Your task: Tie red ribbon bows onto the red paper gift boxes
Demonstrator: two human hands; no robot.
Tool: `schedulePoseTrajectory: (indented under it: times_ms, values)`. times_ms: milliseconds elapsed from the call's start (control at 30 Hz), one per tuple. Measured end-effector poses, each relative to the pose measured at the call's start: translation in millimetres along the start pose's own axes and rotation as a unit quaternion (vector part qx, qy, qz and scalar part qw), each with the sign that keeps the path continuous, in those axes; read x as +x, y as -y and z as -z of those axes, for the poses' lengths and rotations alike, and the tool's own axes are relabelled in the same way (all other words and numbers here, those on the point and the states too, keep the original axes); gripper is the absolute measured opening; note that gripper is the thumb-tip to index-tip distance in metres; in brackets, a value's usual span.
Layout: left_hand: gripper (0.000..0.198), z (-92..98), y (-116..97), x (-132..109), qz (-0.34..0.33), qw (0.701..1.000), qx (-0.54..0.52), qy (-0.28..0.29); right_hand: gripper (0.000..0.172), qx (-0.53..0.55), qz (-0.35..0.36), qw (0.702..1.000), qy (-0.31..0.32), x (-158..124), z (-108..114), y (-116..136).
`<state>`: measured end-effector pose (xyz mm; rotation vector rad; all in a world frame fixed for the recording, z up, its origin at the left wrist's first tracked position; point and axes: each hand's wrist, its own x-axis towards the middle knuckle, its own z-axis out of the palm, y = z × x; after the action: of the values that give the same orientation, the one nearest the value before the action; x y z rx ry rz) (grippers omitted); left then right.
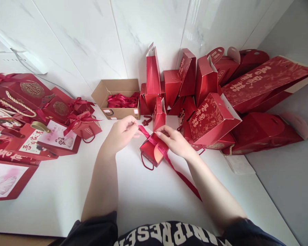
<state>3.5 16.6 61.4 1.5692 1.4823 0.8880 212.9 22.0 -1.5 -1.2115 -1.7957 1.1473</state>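
Note:
A small red gift box (147, 151) with a dark red cord handle sits on the white table in front of me. Across its top runs a red ribbon (181, 175), its long tail trailing down to the right over the table. My left hand (125, 131) pinches the ribbon's other end, just left of the box. On the box's upper right edge rests my right hand (173, 138), thumb and fingers closed at its top; what exactly they grip there is partly hidden.
A cardboard box (120, 114) of red ribbons stands by the wall. Red paper boxes (207, 118) crowd the back right. Finished-looking gift boxes (87, 127), some with bows, fill the left side. The white table (74, 191) ends at a grey wall on the right.

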Motion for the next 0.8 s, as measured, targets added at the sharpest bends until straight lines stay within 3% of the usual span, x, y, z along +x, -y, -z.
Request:
schedulePoseTrajectory:
  times_ms: [133,333,433,567,667,800]
  values:
    - [0.007,2.5,-8.0,-6.3,-0.015,0.997,-0.060,-0.040,0.030,-0.098,-0.016,0.995,-0.003,-10.8,26.5,9.6]
    - [0.008,2.7,-12.6,-9.6,-0.042,0.994,-0.083,-0.066,0.042,-0.203,-0.090,0.964,0.149,-26.3,46.0,14.2]
    - [0.007,2.6,-13.9,-11.0,-0.046,0.993,-0.079,-0.070,0.038,-0.210,-0.086,0.958,0.173,-24.5,41.4,7.4]
    - [0.008,3.8,-16.5,-14.5,-0.054,0.994,-0.064,-0.073,0.034,-0.158,-0.074,0.965,0.196,-19.5,34.2,-3.2]
    - [0.009,6.7,-18.2,-17.5,-0.059,0.993,-0.063,-0.080,0.028,-0.047,-0.097,0.963,0.247,-16.9,31.3,-10.9]
    - [0.010,12.7,-19.7,-21.8,-0.062,0.991,-0.067,-0.094,0.037,0.084,-0.134,0.925,0.347,-15.4,26.5,-19.1]
